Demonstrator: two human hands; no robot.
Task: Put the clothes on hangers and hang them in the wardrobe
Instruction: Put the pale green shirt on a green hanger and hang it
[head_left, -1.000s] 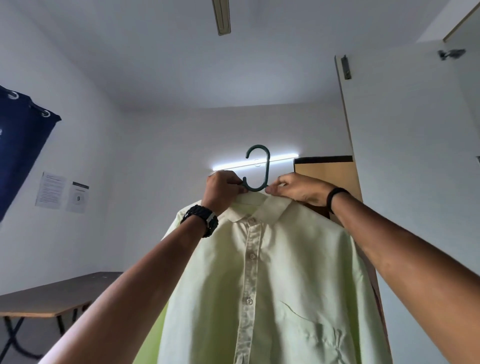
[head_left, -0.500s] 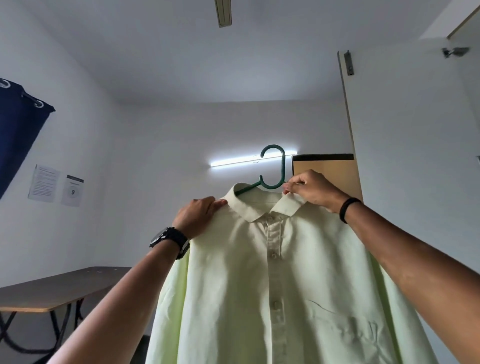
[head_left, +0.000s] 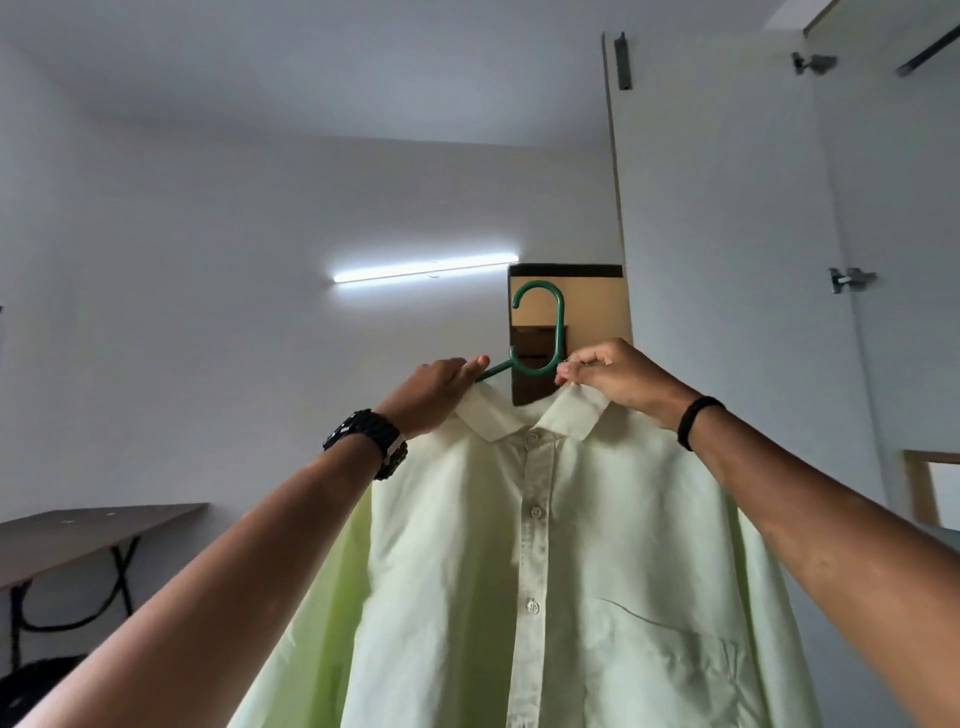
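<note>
Left hand (head_left: 435, 391), watch (head_left: 371, 441) on wrist, grips the pale green shirt (head_left: 545, 571) at the left side of the collar, fingertips beside the exposed arm of the green hanger (head_left: 540, 332). Right hand (head_left: 615, 376), black band at wrist, pinches the right collar edge just below the hanger hook. Shirt held up high, buttoned front facing the camera, chest pocket low right. White wardrobe door (head_left: 727, 260) stands open just to the right. Bench (head_left: 78, 535) low left, well apart. No readable writing or labels anywhere.
</note>
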